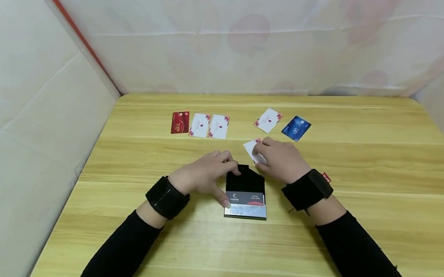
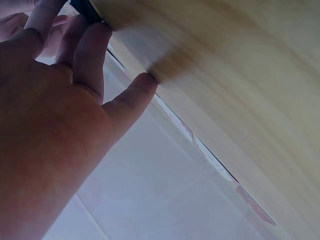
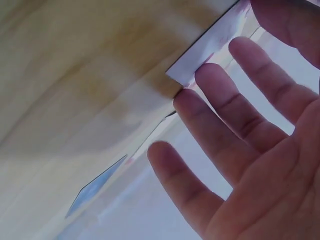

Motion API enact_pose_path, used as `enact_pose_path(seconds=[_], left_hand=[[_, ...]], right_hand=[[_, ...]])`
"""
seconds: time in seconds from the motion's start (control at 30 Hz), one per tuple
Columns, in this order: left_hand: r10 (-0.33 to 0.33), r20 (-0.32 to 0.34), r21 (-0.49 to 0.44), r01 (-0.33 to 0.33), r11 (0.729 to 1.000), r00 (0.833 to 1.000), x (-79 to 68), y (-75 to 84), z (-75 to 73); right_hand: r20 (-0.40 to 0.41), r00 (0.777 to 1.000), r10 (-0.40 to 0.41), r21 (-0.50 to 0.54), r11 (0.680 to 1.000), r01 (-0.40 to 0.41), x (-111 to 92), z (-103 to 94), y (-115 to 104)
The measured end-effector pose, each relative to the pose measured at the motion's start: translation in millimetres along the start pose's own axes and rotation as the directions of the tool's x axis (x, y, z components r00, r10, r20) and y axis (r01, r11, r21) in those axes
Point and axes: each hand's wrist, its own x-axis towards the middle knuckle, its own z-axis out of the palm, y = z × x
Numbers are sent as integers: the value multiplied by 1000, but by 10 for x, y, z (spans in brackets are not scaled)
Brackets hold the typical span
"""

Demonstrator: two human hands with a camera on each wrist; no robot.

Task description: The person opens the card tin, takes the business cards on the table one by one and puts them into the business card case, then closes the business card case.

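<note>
An opened black card holder (image 1: 247,179) lies on the table with a silver front strip at its near side. A dark grey business card (image 1: 245,198) is tucked in its pocket. My left hand (image 1: 208,173) holds the holder at its left side, the thumb at the silver strip and the index finger bent over the raised flap. Just beyond the holder, my right hand (image 1: 283,160) grips a white card with pink flowers (image 1: 250,148). In the right wrist view, fingertips (image 3: 215,80) meet the edge of that white card (image 3: 200,57).
At the back left lie a red VIP card (image 1: 180,122) and two white flowered cards (image 1: 199,125) in a row. Another white flowered card (image 1: 268,120) and a blue VIP card (image 1: 296,128) lie behind my right hand. A pale cloth wall (image 1: 229,59) borders the wooden table (image 1: 124,156).
</note>
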Motion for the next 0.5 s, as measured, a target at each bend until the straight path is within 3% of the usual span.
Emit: enact_pose_path(seconds=[0.3,0.5], left_hand=[[-10,4,-6,10,1000,1000,-20,-9,6],[-9,2,-4,9,1000,1000,-17,-11,4]], right_hand=[[-7,998,-61,118,991,61,2,8,27],[23,1000,1,80,997,-3,14,2,67]])
